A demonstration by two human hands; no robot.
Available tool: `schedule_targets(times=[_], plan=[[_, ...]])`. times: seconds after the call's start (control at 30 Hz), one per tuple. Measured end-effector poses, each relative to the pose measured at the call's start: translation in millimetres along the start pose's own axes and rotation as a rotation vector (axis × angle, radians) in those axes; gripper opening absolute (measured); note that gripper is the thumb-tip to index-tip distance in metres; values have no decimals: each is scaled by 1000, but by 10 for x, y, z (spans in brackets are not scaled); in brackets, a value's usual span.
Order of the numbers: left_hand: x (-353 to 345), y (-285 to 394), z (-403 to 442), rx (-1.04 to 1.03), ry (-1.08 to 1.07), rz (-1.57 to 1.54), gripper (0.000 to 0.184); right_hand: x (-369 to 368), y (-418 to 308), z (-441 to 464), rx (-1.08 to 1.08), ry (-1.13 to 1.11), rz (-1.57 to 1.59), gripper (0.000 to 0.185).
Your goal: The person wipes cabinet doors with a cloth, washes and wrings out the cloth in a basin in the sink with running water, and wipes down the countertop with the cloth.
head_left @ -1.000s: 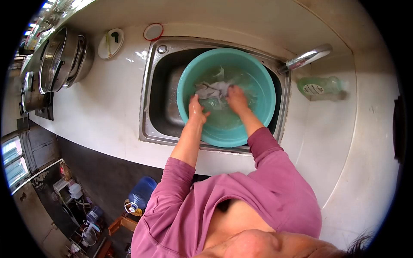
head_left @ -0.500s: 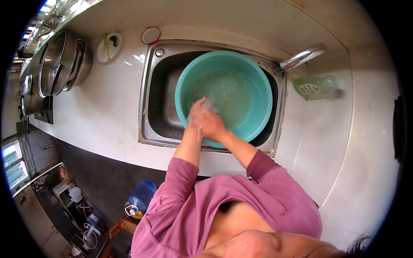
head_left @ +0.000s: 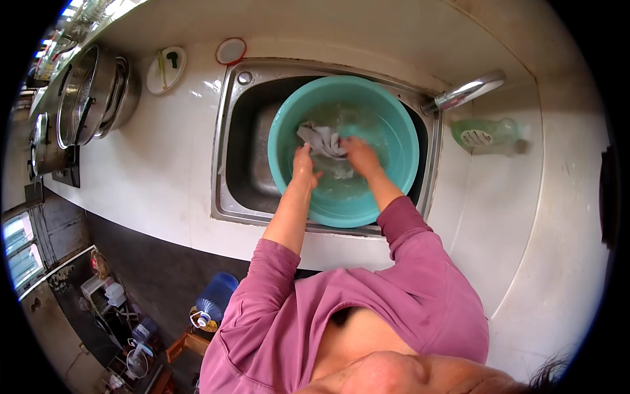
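A crumpled greyish-white cloth (head_left: 321, 140) lies in cloudy water inside a turquoise basin (head_left: 408, 141). My right hand (head_left: 362, 157) has its fingers closed on the cloth's right end. At the cloth's lower left side is my left hand (head_left: 302, 165), wet, with its thumb held away from the fingers. Its fingertips reach the cloth's edge; whether they press on it I cannot tell. The basin sits in a steel sink (head_left: 252, 187), covering most of its right part.
A chrome faucet (head_left: 466, 90) leans over the sink's right corner, near a green soap bottle (head_left: 485, 133). Behind the sink are a red-rimmed white dish (head_left: 231, 51) and a white plate (head_left: 165, 72) with green pieces. Metal pans (head_left: 98, 98) stand at the left.
My hands were together, blurred, over the basin's lower left. They have moved apart, the right one to the right and away from me. The cloth now shows spread in the water.
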State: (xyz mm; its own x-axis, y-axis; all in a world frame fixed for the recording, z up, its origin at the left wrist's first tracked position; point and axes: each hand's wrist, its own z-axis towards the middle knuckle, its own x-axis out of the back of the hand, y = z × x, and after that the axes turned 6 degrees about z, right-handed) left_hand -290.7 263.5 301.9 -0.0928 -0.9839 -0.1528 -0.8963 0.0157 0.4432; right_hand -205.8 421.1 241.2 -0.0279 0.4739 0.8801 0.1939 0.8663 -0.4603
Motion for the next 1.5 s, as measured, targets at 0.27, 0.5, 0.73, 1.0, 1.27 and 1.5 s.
schedule_targets(times=[0.27,0.5,0.73,1.0,1.27,1.5], plan=[[262,-122,472,223,-534,-363,34,667,-1327,-211,132,-16,735,33],[14,-213,175,25,-346,-281,30,290,-1109,122,-60,87,462,25],[-4,64,-92,-148,-1,-260,51,304,219,309,-249,353,320,33],[68,55,-53,-22,-47,-44,65,4,124,15,-169,27,300,37],[276,-209,574,41,-466,-195,39,569,-1572,-376,57,-17,789,33],[-78,-380,209,-117,-312,-353,26,478,-989,412,-358,27,430,34]])
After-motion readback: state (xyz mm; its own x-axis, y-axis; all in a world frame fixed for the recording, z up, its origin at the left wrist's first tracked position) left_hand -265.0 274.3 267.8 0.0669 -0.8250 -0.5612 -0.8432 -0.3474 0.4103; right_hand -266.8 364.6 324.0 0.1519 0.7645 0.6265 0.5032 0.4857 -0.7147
